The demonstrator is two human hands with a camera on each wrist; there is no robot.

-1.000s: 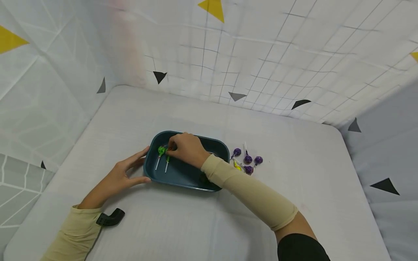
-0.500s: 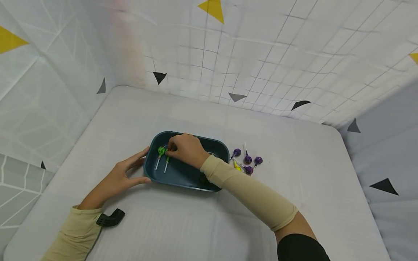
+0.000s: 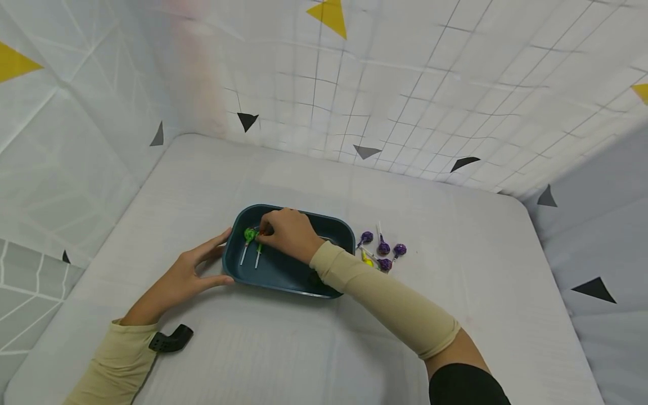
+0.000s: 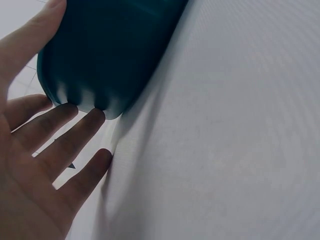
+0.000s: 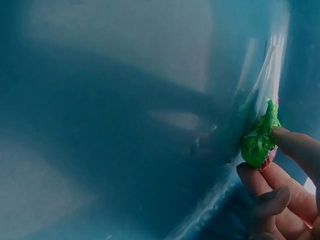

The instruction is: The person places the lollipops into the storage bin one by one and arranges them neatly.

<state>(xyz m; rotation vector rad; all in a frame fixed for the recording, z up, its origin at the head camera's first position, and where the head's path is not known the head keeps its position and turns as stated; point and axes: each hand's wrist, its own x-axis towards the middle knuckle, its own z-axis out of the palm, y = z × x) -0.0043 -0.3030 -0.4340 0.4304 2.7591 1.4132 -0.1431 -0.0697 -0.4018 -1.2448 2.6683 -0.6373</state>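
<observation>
A dark teal tray (image 3: 286, 274) sits on the white table. At its left end my left hand (image 3: 187, 273) is spread, with fingertips against the outer wall (image 4: 95, 95) and thumb at the near corner. Inside the tray, my right hand (image 3: 291, 232) pinches a green-wrapped lollipop (image 5: 259, 145) by its head; its white stick points away from the fingers. Another green lollipop (image 3: 248, 236) lies just left of it in the tray, stick toward the near side. The right hand partly hides the held lollipop in the head view.
Right of the tray, several purple-wrapped lollipops (image 3: 383, 248) lie on the table (image 3: 455, 242) with a yellow one (image 3: 367, 259) among them. My right forearm crosses the tray's near right corner. White sheet walls (image 3: 405, 84) with triangles stand behind and at the sides.
</observation>
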